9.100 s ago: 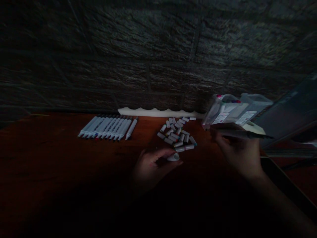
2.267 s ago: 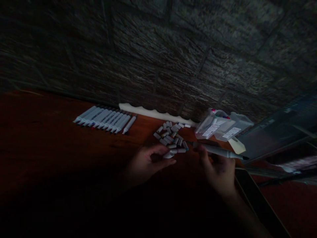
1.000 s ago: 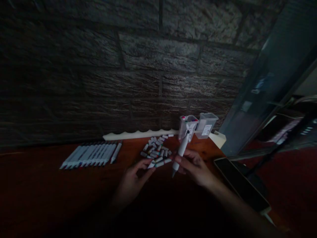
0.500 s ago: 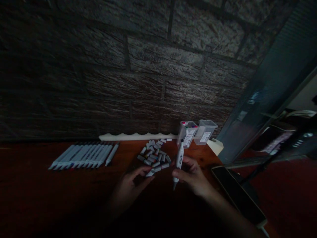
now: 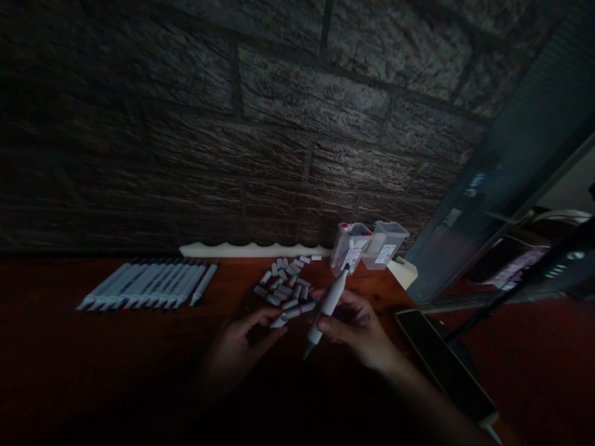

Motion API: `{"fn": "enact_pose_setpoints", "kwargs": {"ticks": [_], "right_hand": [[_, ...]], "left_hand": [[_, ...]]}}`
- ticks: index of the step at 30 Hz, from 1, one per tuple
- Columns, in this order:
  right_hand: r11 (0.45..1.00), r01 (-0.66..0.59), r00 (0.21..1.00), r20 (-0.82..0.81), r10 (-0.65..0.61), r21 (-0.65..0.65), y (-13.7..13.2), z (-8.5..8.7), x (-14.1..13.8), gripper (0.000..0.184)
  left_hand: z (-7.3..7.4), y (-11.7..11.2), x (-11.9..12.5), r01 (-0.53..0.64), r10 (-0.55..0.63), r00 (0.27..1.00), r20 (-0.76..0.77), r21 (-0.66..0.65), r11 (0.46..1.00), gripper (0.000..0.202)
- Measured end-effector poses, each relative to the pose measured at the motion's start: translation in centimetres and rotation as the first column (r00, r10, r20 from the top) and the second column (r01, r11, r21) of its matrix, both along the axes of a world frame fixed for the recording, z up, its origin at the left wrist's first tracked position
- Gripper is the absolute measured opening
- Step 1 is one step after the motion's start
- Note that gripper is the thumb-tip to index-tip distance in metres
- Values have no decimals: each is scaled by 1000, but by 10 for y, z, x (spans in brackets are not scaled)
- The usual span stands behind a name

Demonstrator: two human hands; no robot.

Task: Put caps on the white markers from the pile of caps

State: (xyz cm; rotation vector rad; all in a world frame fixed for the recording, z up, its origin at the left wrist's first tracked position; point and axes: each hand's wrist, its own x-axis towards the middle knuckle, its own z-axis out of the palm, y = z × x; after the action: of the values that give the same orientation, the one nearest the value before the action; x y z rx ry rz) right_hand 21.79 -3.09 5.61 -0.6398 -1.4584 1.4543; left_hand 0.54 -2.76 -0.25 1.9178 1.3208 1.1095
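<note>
The scene is dim; fine detail is limited.

Right hand (image 5: 360, 331): closed around a marker (image 5: 328, 302), fingers and thumb clamped on the lower half of the barrel. The marker is tilted. Its bare dark tip points down and to the left, above the table (image 5: 93, 359); its upper end points toward the containers at the back.

Left hand (image 5: 235, 347): thumb and forefinger pinched on a cap (image 5: 279, 322). The cap sits just left of the marker tip, close to it but apart. The two hands are near each other and do not touch.

Pile of caps (image 5: 288, 286): loose on the table, directly behind the two hands. The nearest caps lie just beside the held cap.

Row of markers (image 5: 149, 286): laid side by side on the table to the left, well apart from the hands, tips toward the near edge.

Containers (image 5: 385, 244): two clear tubs with white labels, standing side by side at the back right, against the wall (image 5: 279, 124). The left tub (image 5: 349, 249) holds items with coloured ends.

Strip (image 5: 251, 249): white, scalloped, lying along the foot of the wall behind the pile.

Phone (image 5: 441, 362): dark, flat on the table to the right of the right hand.
</note>
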Motion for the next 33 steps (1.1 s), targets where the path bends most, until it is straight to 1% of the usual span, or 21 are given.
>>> {"fn": "enact_pose_setpoints", "kwargs": {"ticks": [4, 8, 17, 21, 28, 31, 33], "right_hand": [[1000, -24, 999, -23, 24, -15, -2, 2, 0, 34], [999, -17, 1000, -22, 16, -33, -3, 4, 0, 36], [998, -57, 998, -12, 57, -26, -5, 1, -1, 40], [999, -52, 999, -4, 52, -16, -4, 0, 0, 38], [997, -77, 997, -26, 77, -11, -5, 2, 1, 40], [994, -109, 993, -47, 109, 8, -5, 2, 2, 39], [992, -127, 991, -44, 128, 14, -5, 1, 5, 35]], "left_hand": [[-1, 1, 0, 21, -21, 1000, 11, -15, 1000, 21], [-2, 2, -1, 8, -8, 1000, 2, -30, 1000, 22], [-8, 2, -1, 9, -9, 1000, 21, -14, 1000, 19], [-5, 1, -1, -24, 24, 1000, -10, -1, 1000, 20], [-1, 2, -1, -12, 12, 1000, -1, 31, 999, 21], [-1, 2, 0, 2, -2, 1000, -3, 14, 1000, 20], [-2, 2, -1, 9, -9, 1000, -10, -13, 1000, 22]]}}
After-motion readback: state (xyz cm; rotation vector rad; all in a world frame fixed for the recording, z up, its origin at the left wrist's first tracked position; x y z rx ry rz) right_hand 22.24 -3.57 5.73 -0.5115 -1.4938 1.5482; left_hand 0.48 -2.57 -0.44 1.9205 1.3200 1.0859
